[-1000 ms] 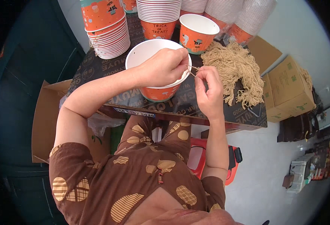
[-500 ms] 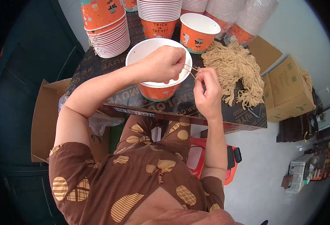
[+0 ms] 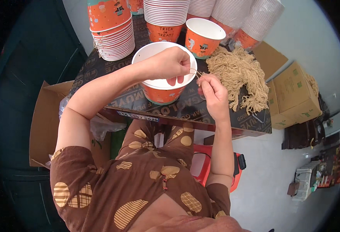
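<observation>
An orange paper bucket with a white inside stands on the dark table in front of me. My left hand grips its right rim, fingers curled inside. My right hand pinches a thin tan string that runs to the bucket's rim by my left fingers. A heap of the same tan strings lies just right of my right hand.
Stacks of orange-and-white paper buckets line the back of the table, with a single open one behind the heap. Cardboard boxes sit on the floor to the right, an open box to the left, a red stool under me.
Both hands stay at the bucket's right rim. My right hand has shifted slightly with the string; the bucket has not moved.
</observation>
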Demonstrator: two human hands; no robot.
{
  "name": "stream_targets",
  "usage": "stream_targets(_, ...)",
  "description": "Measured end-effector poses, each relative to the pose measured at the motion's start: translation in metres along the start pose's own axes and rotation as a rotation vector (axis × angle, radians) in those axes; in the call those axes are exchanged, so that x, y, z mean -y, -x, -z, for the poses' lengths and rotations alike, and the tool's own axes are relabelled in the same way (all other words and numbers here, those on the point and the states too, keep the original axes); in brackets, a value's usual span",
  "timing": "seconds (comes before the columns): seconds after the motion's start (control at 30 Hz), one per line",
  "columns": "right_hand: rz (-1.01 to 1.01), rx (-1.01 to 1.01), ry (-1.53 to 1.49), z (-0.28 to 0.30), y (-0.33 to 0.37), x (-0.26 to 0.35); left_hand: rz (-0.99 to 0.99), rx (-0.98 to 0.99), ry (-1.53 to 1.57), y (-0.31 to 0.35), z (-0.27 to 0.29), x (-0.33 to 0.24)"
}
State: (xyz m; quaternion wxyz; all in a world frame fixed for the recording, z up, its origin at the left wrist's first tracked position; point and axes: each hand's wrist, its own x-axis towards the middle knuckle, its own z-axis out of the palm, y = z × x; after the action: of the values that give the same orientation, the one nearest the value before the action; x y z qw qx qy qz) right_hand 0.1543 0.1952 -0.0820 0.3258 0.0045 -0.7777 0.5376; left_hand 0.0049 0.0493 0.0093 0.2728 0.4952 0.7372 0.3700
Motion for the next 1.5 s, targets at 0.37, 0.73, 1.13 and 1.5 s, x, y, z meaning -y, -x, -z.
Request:
stream_targets(0.37, -0.08, -0.05, -0.103, -0.014, 0.003, -0.012, -0.01, -0.052, 0.04, 0.003, 0.001, -0.003)
stream_targets(0.73, -0.02, -0.215, -0.094, -0.02, 0.001, 0.0, -0.465, -0.365, -0.59, 0.0, -0.008, 0.009)
stream_targets(1.13, 0.014, -0.276, -0.074, -0.027, -0.003, -0.002, -0.414, -0.258, -0.836, 0.011, -0.014, -0.002)
stream_targets(1.5, 0.011, -0.332, -0.129, -0.031, 0.001, 0.0, -0.462, -0.268, -0.742, 0.012, -0.014, 0.002)
